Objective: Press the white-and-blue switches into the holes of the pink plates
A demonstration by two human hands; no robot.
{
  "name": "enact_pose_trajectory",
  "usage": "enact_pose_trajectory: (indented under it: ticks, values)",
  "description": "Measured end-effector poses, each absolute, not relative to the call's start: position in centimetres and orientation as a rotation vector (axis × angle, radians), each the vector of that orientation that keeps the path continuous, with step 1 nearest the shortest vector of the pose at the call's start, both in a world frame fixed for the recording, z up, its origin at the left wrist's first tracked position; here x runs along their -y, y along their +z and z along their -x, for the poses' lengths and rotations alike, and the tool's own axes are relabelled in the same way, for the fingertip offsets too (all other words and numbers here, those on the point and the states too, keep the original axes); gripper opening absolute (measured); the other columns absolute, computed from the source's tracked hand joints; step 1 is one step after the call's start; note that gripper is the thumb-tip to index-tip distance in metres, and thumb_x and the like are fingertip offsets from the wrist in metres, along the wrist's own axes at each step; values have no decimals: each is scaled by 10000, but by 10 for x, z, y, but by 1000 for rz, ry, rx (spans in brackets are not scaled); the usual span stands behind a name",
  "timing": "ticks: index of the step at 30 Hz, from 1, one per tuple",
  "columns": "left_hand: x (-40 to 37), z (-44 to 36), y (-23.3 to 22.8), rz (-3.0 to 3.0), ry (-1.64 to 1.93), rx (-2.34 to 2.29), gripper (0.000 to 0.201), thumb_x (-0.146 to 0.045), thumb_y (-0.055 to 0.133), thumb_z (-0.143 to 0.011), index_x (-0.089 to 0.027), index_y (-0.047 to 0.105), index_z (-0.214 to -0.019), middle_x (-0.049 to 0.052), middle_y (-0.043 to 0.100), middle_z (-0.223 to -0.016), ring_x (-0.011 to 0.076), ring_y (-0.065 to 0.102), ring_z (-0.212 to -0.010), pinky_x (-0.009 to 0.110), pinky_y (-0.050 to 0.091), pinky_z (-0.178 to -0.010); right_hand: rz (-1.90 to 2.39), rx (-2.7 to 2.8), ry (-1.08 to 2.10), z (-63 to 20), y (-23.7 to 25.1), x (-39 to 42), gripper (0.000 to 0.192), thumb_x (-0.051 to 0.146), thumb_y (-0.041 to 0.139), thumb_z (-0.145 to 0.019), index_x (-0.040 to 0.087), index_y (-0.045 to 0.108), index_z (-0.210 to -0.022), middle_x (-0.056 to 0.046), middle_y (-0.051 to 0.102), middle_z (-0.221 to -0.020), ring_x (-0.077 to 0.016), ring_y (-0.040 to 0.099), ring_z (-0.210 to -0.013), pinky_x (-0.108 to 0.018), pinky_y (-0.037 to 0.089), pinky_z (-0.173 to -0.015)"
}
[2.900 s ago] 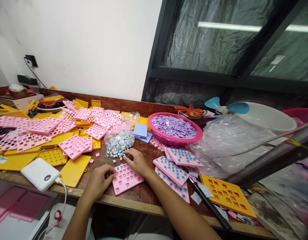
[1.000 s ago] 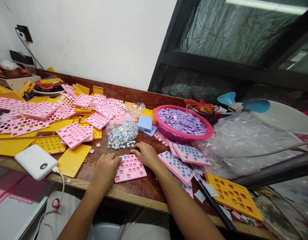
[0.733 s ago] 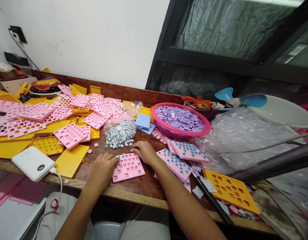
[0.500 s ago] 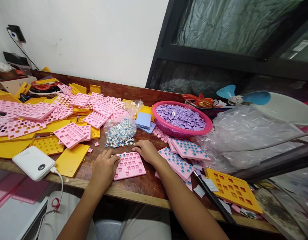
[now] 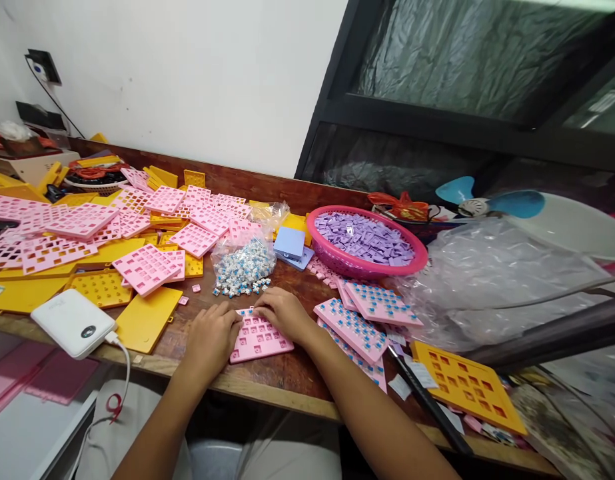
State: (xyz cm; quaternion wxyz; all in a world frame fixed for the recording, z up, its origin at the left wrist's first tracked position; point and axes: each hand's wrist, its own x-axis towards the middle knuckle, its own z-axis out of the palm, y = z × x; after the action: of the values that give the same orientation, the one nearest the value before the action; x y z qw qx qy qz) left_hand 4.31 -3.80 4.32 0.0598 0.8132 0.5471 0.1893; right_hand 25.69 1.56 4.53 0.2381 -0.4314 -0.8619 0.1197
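Note:
A pink grid plate lies flat near the front edge of the wooden bench, with a few blue-topped switches seated in its far row. My left hand rests on the plate's left edge, fingers curled against it. My right hand lies over the plate's far right part, fingertips pressing down at the far row; whether they pinch a switch is hidden. Just beyond the plate sits a clear bag of white and blue switches, with several loose ones spilled in front of it.
Filled pink plates are stacked at my right. A pink basket of purple keycaps stands behind them, beside crumpled plastic wrap. Empty pink and yellow plates cover the left. A white power bank and a yellow plate lie near the front edge.
My right hand has moved from beside the loose switches back onto the plate's far row. My left hand has stayed on the plate's left edge. The camera shifted a little.

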Motion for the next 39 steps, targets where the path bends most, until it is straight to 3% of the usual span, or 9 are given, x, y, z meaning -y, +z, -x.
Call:
enact_pose_trajectory:
  ticks: [4, 9, 13, 20, 23, 28, 32, 39]
  values:
    - [37, -40, 31, -2444, 731, -1618, 160, -285, 559, -998, -230, 708, -1019, 48, 675, -1003, 229, 617, -930, 343, 451, -797, 1139, 2324, 377, -258, 36, -17, 54, 172, 718, -917, 189, 755, -881, -49, 726, -904, -187, 639, -883, -292, 466, -800]
    - [33, -40, 23, -2514, 851, -1485, 272, -237, 567, -986, -254, 669, -1238, 82, 639, -1259, 263, 579, -1129, 395, 472, -942, 1133, 2240, 431, -261, 29, -19, 79, 223, 713, -933, 200, 757, -871, -42, 723, -895, -190, 621, -892, -300, 449, -811]
    - [32, -39, 21, -2534, 795, -1427, 293, -243, 533, -1009, -242, 665, -1270, 69, 679, -1245, 261, 583, -1135, 415, 474, -963, 1225, 2225, 416, -256, 29, -18, 85, 243, 730, -923, 201, 760, -855, -44, 708, -899, -189, 607, -889, -302, 435, -812]
    - [32, -35, 26, -2469, 798, -1371, 281, -226, 543, -993, -204, 697, -1228, 79, 706, -1231, 273, 583, -1163, 450, 467, -1018, 1271, 2225, 382, -252, 36, -12, 50, 224, 722, -919, 201, 752, -885, -23, 712, -905, -171, 634, -888, -280, 444, -813]
    - [33, -26, 34, -2417, 757, -1245, 274, -247, 541, -992, -225, 700, -1213, 69, 709, -1221, 258, 590, -1176, 421, 475, -1017, 1291, 2110, 332, -255, 38, -15, 137, 220, 613, -983, 202, 737, -1041, -50, 703, -1043, -176, 639, -977, -288, 462, -882]
    - [15, -5, 47, -2319, 735, -1147, 300, -318, 593, -962, -249, 670, -1244, 76, 672, -1274, 241, 612, -1180, 367, 483, -1023, 1505, 2161, 229, -256, 36, -24, 405, 159, 684, -900, 201, 650, -1302, -104, 633, -1248, -234, 597, -1138, -341, 447, -995]
    - [-15, -5, 52, -2418, 730, -1382, 292, -234, 571, -948, -222, 683, -1217, 98, 670, -1237, 267, 612, -1177, 384, 468, -1019, 1594, 2233, 137, -251, 35, -27, 361, 246, 702, -916, 240, 678, -1277, -98, 618, -1250, -252, 580, -1133, -357, 450, -982]
    - [-40, -21, 46, -2464, 615, -1406, 178, -159, 669, -857, -230, 726, -1011, 68, 690, -1121, 241, 664, -1053, 324, 499, -917, 1616, 2197, 96, -250, 37, -29, 242, 298, 713, -913, 241, 731, -1148, -96, 625, -1194, -260, 559, -1091, -360, 455, -932]
